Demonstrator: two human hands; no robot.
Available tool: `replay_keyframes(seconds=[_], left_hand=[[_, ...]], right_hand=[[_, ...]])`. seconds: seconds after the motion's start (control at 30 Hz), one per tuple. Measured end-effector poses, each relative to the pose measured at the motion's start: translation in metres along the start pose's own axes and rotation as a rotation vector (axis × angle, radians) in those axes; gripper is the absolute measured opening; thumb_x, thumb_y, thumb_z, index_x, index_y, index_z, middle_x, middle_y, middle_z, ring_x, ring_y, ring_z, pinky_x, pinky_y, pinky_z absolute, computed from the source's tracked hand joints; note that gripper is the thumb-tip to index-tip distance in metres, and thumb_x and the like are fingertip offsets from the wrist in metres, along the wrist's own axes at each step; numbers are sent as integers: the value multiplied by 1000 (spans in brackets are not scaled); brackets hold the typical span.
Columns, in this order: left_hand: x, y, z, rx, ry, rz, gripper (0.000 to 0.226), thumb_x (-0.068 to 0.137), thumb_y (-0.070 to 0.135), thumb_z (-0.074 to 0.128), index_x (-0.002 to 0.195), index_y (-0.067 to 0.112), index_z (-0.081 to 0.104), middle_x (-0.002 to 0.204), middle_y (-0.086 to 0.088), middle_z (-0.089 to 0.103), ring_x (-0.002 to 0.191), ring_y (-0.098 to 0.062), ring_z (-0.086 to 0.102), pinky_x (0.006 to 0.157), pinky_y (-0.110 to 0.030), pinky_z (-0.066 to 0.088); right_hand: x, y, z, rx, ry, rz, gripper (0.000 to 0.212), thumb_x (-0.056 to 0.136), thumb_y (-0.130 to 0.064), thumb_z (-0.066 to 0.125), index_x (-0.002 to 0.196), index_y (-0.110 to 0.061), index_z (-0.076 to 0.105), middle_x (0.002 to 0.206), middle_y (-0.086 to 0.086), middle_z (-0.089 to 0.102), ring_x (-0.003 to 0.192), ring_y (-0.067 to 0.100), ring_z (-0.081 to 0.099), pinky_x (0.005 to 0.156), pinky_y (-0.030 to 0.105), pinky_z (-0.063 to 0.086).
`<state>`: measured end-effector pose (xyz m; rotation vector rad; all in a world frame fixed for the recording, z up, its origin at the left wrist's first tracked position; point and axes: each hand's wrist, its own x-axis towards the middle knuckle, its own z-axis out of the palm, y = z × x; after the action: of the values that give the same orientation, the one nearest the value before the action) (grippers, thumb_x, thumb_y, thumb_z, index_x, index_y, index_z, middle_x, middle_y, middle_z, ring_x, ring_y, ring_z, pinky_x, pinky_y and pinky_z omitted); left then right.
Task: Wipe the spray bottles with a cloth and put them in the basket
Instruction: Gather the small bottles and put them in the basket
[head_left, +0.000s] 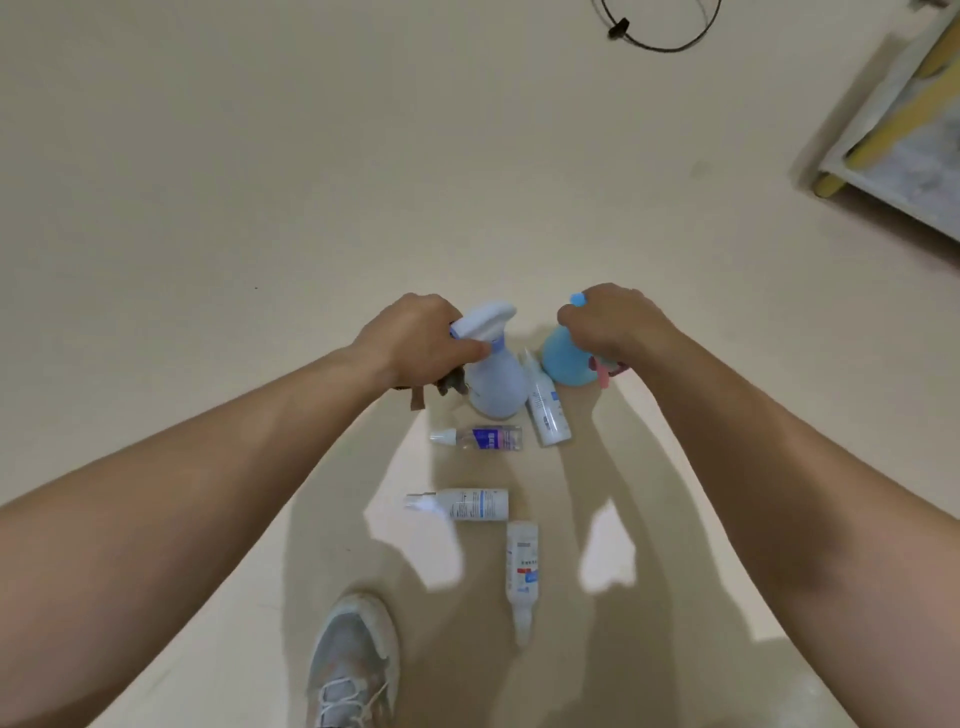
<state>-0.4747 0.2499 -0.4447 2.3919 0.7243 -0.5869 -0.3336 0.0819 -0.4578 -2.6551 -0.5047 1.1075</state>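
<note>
My left hand (418, 338) grips the white trigger head of a pale lilac spray bottle (496, 382) that stands on the floor; a dark brownish cloth (447, 387) hangs under the same hand. My right hand (613, 325) is closed on the top of a bright blue spray bottle (563, 361) with a pink trigger. A white bottle (545, 410) lies between the two. Three small bottles lie nearer me: a clear one with a blue label (483, 438), a white one (467, 503), and a white one with a long nozzle (522, 571). No basket is in view.
My grey sneaker (353, 660) stands on the beige floor at the bottom centre. A low table with yellow legs (893, 130) sits at the far right. A black cable loop (654, 26) lies on the floor at the top.
</note>
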Motion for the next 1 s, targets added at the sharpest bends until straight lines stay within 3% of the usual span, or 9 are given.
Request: replay_keyframes(seconds=[0.07, 0.23, 0.33, 0.43, 0.63, 0.7, 0.8, 0.9, 1.0], left_hand=[[0, 12, 7, -34, 48, 2, 43, 89, 49, 67, 72, 9, 65, 68, -7, 71, 60, -27, 63, 55, -36, 49], [1, 34, 20, -60, 78, 34, 32, 90, 45, 67, 79, 16, 70, 74, -5, 72, 65, -27, 67, 57, -37, 53], [-3, 40, 22, -108, 113, 25, 31, 90, 47, 69, 82, 17, 71, 73, -3, 72, 63, -23, 64, 52, -29, 47], [-8, 37, 13, -261, 90, 50, 28, 86, 45, 75, 80, 17, 72, 66, 0, 74, 53, -14, 62, 47, -24, 45], [-9, 19, -2, -463, 209, 44, 31, 86, 30, 77, 112, 21, 62, 103, 8, 68, 84, -11, 68, 76, -25, 52], [-12, 2, 5, -131, 221, 40, 14, 87, 26, 67, 99, 23, 60, 98, 6, 69, 83, -17, 68, 76, -30, 55], [-14, -20, 42, 455, -91, 105, 18, 89, 26, 59, 105, 30, 65, 113, 5, 69, 100, -23, 67, 78, -31, 52], [-4, -30, 90, 668, -179, 237, 38, 92, 36, 63, 129, 30, 55, 123, 6, 63, 105, -24, 66, 75, -32, 47], [8, -31, 121, 801, -167, 288, 52, 85, 49, 73, 124, 23, 53, 112, 3, 63, 94, -24, 67, 66, -33, 42]], right_hand=[[-2, 6, 7, 134, 22, -108, 27, 90, -18, 43, 109, -19, 63, 101, 6, 55, 77, 31, 60, 78, 36, 52], [-10, 11, 11, 440, -191, -308, 59, 90, -5, 52, 140, -33, 44, 110, 1, 59, 69, 24, 66, 63, 35, 57], [-11, 9, 5, 376, -258, -382, 38, 91, -3, 59, 123, -24, 57, 103, 8, 63, 72, 21, 65, 61, 33, 57], [-17, 7, 1, 375, -147, -394, 23, 89, -26, 76, 107, -21, 63, 91, 8, 68, 65, 19, 67, 60, 36, 61], [-42, 18, -13, 453, 144, -370, 18, 83, -32, 80, 92, -21, 70, 72, 0, 64, 47, 10, 61, 47, 33, 54], [-54, 30, -18, 492, 216, -342, 16, 83, -35, 78, 90, -22, 71, 70, -1, 65, 43, 10, 61, 46, 31, 50], [-68, 48, -11, 602, 330, -267, 12, 83, -38, 75, 86, -26, 72, 72, 1, 68, 50, 24, 66, 50, 41, 57], [-69, 60, 5, 686, 479, -185, 9, 82, -42, 72, 86, -35, 71, 71, -8, 68, 56, 24, 68, 57, 49, 60], [-66, 71, 15, 708, 601, -114, 13, 82, -47, 68, 89, -36, 70, 71, -13, 66, 58, 20, 68, 64, 50, 59]])
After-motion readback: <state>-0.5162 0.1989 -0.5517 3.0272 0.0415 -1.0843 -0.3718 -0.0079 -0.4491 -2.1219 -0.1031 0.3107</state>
